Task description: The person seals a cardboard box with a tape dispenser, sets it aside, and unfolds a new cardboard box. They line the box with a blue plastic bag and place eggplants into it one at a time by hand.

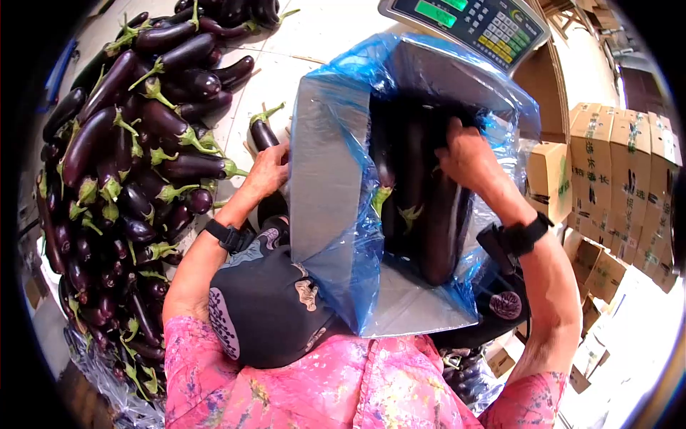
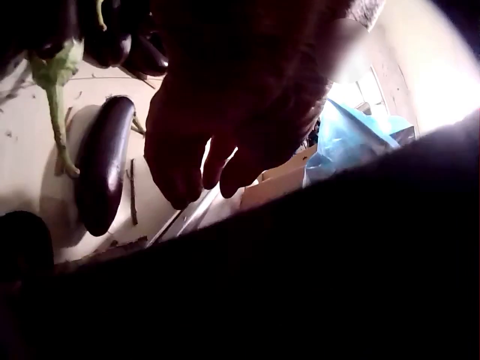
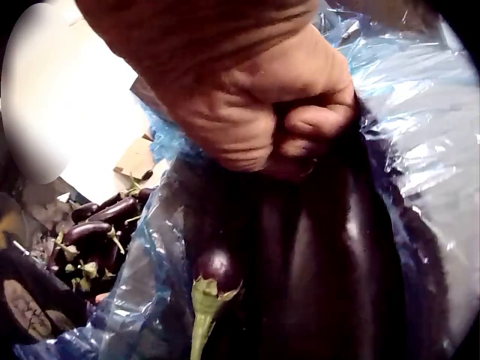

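Observation:
A cardboard box (image 1: 325,179) lined with a clear blue plastic bag (image 1: 364,64) stands before the person, several dark purple eggplants lying lengthwise inside. The right hand (image 1: 471,161) reaches into it with curled fingers, gripping the far end of a long eggplant (image 1: 443,236); its fingertips are partly hidden. Beside that eggplant, a green stem (image 3: 202,311) shows in the right wrist view. Outside the box's left wall, the left hand (image 1: 268,171) hangs with loosely bent, spread fingers and nothing in them. A single eggplant (image 2: 105,165) lies on the pale floor near it.
A large heap of eggplants (image 1: 128,157) covers the floor at the left. Beyond the box stands a digital scale (image 1: 471,28) with green displays. Stacked cartons (image 1: 614,171) line the right side. The person's knee (image 1: 271,307) is against the box's left.

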{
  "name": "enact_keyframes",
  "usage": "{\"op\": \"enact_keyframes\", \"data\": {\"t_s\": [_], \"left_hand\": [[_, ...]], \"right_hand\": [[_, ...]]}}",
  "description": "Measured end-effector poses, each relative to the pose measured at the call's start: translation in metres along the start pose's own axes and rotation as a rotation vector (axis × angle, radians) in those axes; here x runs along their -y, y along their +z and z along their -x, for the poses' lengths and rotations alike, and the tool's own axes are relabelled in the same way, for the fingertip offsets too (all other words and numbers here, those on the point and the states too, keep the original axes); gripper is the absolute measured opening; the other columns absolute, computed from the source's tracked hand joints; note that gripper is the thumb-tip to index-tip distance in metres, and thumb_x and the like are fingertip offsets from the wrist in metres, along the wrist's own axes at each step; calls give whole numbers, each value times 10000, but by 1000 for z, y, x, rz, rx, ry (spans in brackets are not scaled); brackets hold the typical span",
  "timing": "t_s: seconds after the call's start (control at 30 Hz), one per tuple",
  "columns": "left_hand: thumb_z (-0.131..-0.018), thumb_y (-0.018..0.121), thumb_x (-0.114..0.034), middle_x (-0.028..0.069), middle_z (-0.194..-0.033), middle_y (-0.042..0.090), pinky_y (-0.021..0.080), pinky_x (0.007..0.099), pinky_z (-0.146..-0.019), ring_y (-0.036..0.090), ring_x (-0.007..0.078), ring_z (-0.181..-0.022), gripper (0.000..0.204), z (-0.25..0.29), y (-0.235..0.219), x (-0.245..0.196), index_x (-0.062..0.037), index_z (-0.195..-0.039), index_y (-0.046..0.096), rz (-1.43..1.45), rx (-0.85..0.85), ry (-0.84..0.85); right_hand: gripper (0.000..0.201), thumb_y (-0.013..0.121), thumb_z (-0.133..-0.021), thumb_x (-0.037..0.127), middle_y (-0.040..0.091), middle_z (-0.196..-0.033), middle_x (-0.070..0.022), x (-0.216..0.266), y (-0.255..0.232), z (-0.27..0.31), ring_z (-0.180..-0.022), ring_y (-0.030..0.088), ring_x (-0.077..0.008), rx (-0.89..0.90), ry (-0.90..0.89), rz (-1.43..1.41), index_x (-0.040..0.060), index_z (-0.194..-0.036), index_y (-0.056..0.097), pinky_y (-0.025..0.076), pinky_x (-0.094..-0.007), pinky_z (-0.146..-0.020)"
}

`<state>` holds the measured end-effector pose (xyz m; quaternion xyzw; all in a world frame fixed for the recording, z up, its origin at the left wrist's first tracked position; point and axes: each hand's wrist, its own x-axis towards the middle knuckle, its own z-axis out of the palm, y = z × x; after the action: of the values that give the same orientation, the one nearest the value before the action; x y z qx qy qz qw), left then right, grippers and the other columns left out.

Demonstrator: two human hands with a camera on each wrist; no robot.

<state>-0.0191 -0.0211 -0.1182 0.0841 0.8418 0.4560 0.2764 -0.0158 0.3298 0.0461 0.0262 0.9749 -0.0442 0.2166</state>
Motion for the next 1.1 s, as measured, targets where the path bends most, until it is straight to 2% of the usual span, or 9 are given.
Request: {"op": "enact_keyframes", "data": {"t_s": [0.2,0.4,0.5,0.53,0.63,0.77,0.93,1.03,1.1], "left_hand": [[-879,639,-207,205,-887,697,517,392,-769,693,312,-831,323,10,5,15,12,-1116,630,39,-15,-25],[-881,642,-173,172,-959,717,531,367,-803,699,264,-883,287,18,9,18,15,-1099,641,8,-40,-44],[-894,633,-120,136,-954,725,532,341,-794,692,206,-875,214,18,7,-4,11,-1061,657,117,-284,-19],[-909,629,-70,91,-926,717,526,314,-766,668,159,-835,140,18,0,-12,-4,-1024,674,73,-429,2],[-887,639,22,78,-913,665,511,292,-722,631,148,-782,148,38,-35,-102,-19,-1025,673,87,-617,426],[-761,648,54,142,-1027,662,538,388,-828,651,317,-935,358,36,-40,-191,-35,-1108,665,-191,-116,932],[-802,619,-79,102,-1063,630,455,387,-872,568,265,-1087,265,7,19,-201,-47,-1065,632,-562,275,1134],[-827,585,-131,72,-929,585,423,366,-787,555,216,-971,264,-3,62,-209,-69,-1082,614,-796,-6,1272],[-822,595,-134,70,-934,592,427,366,-788,557,214,-969,232,-7,69,-214,-75,-1045,621,-821,176,1161]], "right_hand": [[260,662,-826,141,641,-844,-337,-12,-14,5,-919,626,-507,-127,-12,-186,-39,-1009,620,500,-525,-767],[361,628,-866,127,655,-774,-294,1,-14,24,-813,664,-469,-190,16,-2,-77,-1132,493,521,-538,-715],[307,610,-807,32,684,-850,-261,12,-3,16,-819,707,-413,-167,49,158,-61,-1079,503,574,-495,-697],[265,581,-917,130,676,-860,-283,12,3,19,-788,667,-459,-216,41,120,-40,-1099,491,522,-539,-704],[299,602,-792,39,682,-860,-245,9,-2,23,-859,684,-408,-243,2,91,-51,-1062,511,563,-490,-723],[269,595,-864,113,670,-796,-234,6,2,20,-802,665,-424,-305,-55,124,-33,-1070,504,534,-508,-700],[250,597,-897,156,661,-762,-233,4,-2,26,-762,657,-432,-280,-50,137,-14,-1049,497,515,-518,-672],[250,605,-892,161,655,-739,-232,5,-2,23,-747,654,-437,-296,-77,117,-3,-1045,496,507,-536,-674],[263,612,-887,167,648,-715,-228,0,1,24,-733,649,-447,-351,-61,84,2,-1055,495,500,-550,-676]]}}
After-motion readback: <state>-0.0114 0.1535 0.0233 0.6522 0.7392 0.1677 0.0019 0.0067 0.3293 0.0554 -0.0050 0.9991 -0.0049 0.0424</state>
